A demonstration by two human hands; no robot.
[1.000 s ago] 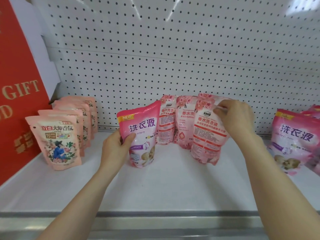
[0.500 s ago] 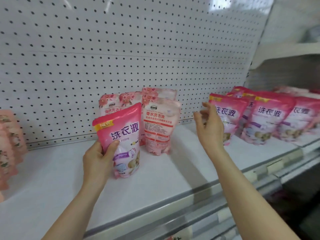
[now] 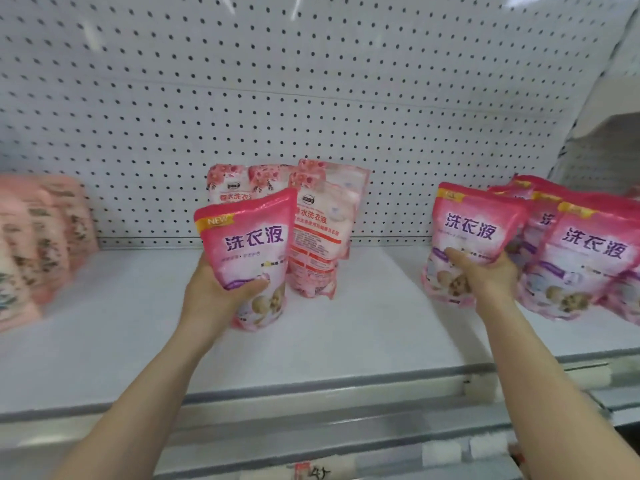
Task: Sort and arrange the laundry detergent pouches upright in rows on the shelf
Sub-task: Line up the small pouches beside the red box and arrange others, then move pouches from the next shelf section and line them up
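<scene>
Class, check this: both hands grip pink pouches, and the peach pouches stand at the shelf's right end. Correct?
No. The head view shows the peach pouches at the shelf's left end. The left hand grips a pink pouch, the right hand a second pink pouch.

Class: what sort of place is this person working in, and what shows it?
Probably a shop aisle, perhaps a supermarket: a white pegboard back panel, a white shelf with a label rail along its front edge, and many matching pink laundry detergent pouches grouped by type.

pink pouches (image 3: 246, 251) upright, white shelf (image 3: 346, 341)
</scene>
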